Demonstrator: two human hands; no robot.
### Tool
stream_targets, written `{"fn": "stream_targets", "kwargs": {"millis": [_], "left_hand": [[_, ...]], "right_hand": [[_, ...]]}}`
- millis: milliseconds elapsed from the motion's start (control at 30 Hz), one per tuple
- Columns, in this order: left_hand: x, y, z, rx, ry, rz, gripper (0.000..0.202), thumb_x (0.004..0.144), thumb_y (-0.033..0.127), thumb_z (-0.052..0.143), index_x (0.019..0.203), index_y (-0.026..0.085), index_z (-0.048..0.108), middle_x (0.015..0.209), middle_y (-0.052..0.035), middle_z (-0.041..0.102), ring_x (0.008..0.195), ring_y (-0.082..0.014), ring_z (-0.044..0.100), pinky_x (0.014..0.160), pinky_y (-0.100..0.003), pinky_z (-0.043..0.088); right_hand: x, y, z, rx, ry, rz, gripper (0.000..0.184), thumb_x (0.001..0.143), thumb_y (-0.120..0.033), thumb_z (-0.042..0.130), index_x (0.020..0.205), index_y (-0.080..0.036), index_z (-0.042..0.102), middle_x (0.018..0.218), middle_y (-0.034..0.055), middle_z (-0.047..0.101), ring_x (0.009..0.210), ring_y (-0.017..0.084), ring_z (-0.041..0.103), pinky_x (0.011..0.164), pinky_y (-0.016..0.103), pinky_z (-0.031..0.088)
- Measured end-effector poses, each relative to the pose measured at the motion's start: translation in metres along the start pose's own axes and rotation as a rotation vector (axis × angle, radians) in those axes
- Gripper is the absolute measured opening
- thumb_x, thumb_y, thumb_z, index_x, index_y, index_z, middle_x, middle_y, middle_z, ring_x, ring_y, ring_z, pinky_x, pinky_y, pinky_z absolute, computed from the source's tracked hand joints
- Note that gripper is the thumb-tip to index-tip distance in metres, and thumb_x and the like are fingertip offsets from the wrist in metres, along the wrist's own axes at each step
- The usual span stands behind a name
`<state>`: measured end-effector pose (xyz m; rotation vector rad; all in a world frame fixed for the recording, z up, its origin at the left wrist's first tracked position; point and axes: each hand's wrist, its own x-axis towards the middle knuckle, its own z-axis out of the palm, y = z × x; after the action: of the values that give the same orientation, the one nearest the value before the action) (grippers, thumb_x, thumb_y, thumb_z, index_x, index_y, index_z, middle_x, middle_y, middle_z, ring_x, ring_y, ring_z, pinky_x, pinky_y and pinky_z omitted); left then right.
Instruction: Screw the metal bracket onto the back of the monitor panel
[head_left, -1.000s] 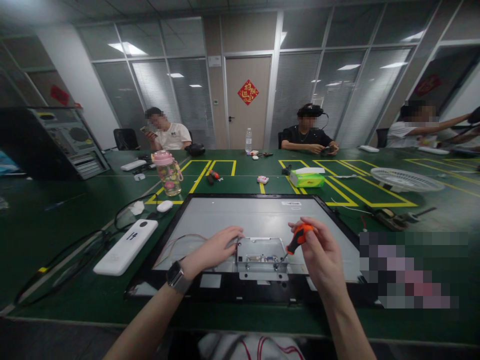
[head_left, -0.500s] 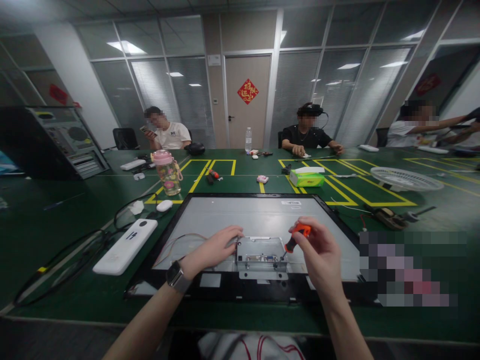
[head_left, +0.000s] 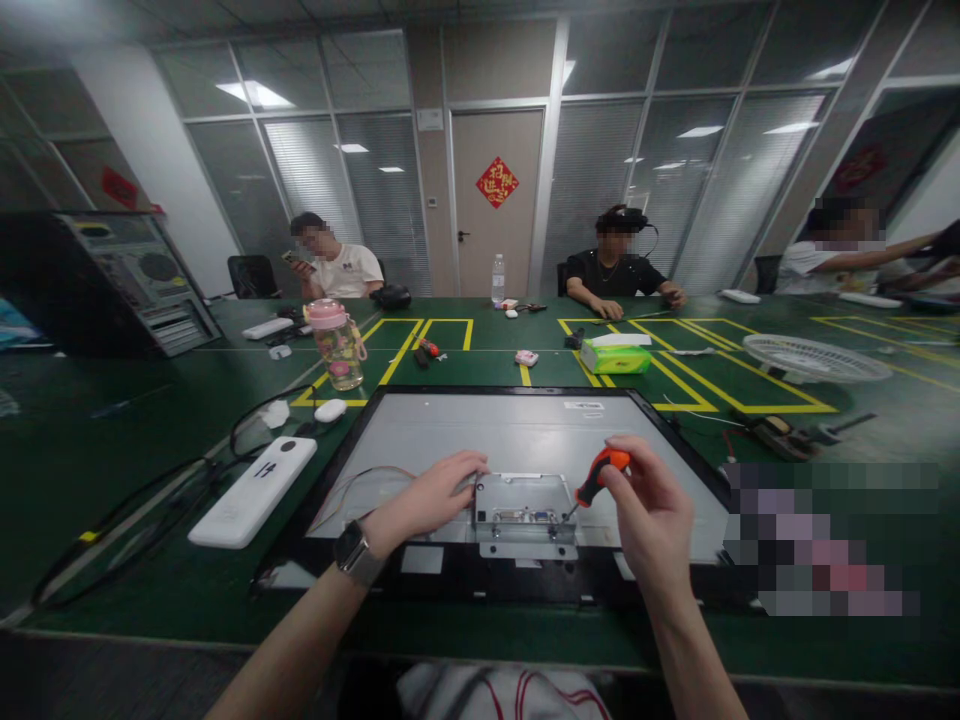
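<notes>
A screwdriver [head_left: 600, 476] with an orange and black handle is held in my right hand [head_left: 655, 510]. Its shaft slants down to the left, and its tip is at the right end of the connector row on a metal bracket box [head_left: 525, 495]. That box sits on the silver back of a flat display panel [head_left: 487, 425] with a black frame. My left hand [head_left: 431, 497] lies on the panel with fingers stretched out, the fingertips against the box's left edge. Thin wires [head_left: 360, 474] run beside this hand.
Left of the panel lie a white power bank [head_left: 255, 492] and black cables [head_left: 124, 555]. Farther back stand a pink-lidded bottle [head_left: 335, 350], a green tissue pack [head_left: 616, 355], and a computer case [head_left: 112, 285]. A white fan grille [head_left: 814, 357] lies right. Several people sit beyond.
My right hand has shifted slightly right, and the screwdriver handle leans farther that way. My left hand stays at the box. A person opposite has moved a hand slightly.
</notes>
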<state>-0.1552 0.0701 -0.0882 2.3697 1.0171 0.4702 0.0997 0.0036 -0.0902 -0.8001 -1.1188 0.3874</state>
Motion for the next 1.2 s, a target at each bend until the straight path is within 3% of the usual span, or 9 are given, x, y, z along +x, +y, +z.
{"fn": "stream_targets", "kwargs": {"millis": [100,200,433,600,667,767,967,1200], "left_hand": [[0.000,-0.001,0.001,0.000,0.009,0.003,0.038,0.086,0.007,0.049,0.119,0.020,0.061,0.143,-0.0090,0.056,0.135,-0.0210,0.049,0.118,-0.038,0.033],[-0.001,-0.001,0.001,0.001,0.012,0.003,0.038,0.086,0.007,0.049,0.119,0.020,0.061,0.142,-0.0091,0.056,0.135,-0.0220,0.050,0.118,-0.039,0.033],[-0.001,-0.002,0.001,-0.001,0.011,0.000,0.038,0.086,0.008,0.049,0.120,0.019,0.061,0.143,-0.0100,0.056,0.135,-0.0219,0.049,0.119,-0.038,0.032],[0.000,-0.001,0.002,0.012,0.003,-0.001,0.038,0.086,0.006,0.049,0.121,0.018,0.060,0.143,-0.0107,0.056,0.135,-0.0213,0.049,0.119,-0.037,0.032],[0.000,-0.001,0.001,0.015,0.000,0.001,0.039,0.086,0.006,0.049,0.121,0.018,0.060,0.143,-0.0107,0.055,0.135,-0.0211,0.049,0.119,-0.037,0.032],[0.000,-0.001,0.001,0.019,0.003,0.003,0.039,0.086,0.006,0.049,0.120,0.019,0.061,0.143,-0.0098,0.056,0.135,-0.0204,0.049,0.119,-0.037,0.032],[-0.001,-0.001,0.000,0.010,0.016,0.011,0.038,0.086,0.007,0.049,0.119,0.020,0.061,0.142,-0.0088,0.057,0.134,-0.0204,0.050,0.118,-0.037,0.034],[0.000,0.002,0.000,0.026,-0.012,-0.010,0.039,0.086,0.006,0.048,0.121,0.018,0.060,0.144,-0.0108,0.055,0.135,-0.0201,0.049,0.119,-0.035,0.032]], "right_hand": [[-0.002,0.001,-0.001,0.050,-0.035,0.051,0.024,0.094,-0.034,0.061,0.112,-0.025,0.074,0.113,0.0089,0.071,0.105,0.025,0.066,0.090,0.039,0.052],[-0.005,0.000,0.000,0.094,-0.054,0.104,0.028,0.096,-0.033,0.059,0.120,-0.026,0.070,0.113,0.0093,0.072,0.099,0.024,0.070,0.089,0.043,0.052],[-0.001,-0.002,-0.001,-0.023,0.012,-0.008,0.016,0.084,-0.029,0.075,0.100,-0.028,0.077,0.098,0.0030,0.067,0.086,0.016,0.062,0.070,0.026,0.049],[-0.005,-0.001,-0.003,0.096,-0.009,0.103,0.026,0.096,-0.036,0.058,0.117,-0.029,0.073,0.115,0.0069,0.072,0.106,0.022,0.065,0.093,0.037,0.048],[-0.007,0.001,-0.002,0.090,-0.004,0.119,0.026,0.095,-0.033,0.061,0.118,-0.030,0.072,0.109,0.0065,0.074,0.100,0.022,0.067,0.091,0.037,0.049],[-0.004,0.001,-0.001,0.071,0.012,0.066,0.018,0.087,-0.027,0.071,0.104,-0.029,0.076,0.097,0.0044,0.072,0.092,0.020,0.065,0.080,0.032,0.050],[0.004,-0.003,0.001,0.278,-0.010,0.093,0.008,0.078,-0.027,0.080,0.081,-0.027,0.073,0.083,0.0000,0.059,0.078,0.015,0.055,0.068,0.028,0.047],[0.000,-0.005,0.002,0.371,-0.070,0.249,0.020,0.088,-0.042,0.070,0.102,-0.029,0.075,0.090,0.0045,0.069,0.080,0.019,0.064,0.074,0.035,0.051]]}}
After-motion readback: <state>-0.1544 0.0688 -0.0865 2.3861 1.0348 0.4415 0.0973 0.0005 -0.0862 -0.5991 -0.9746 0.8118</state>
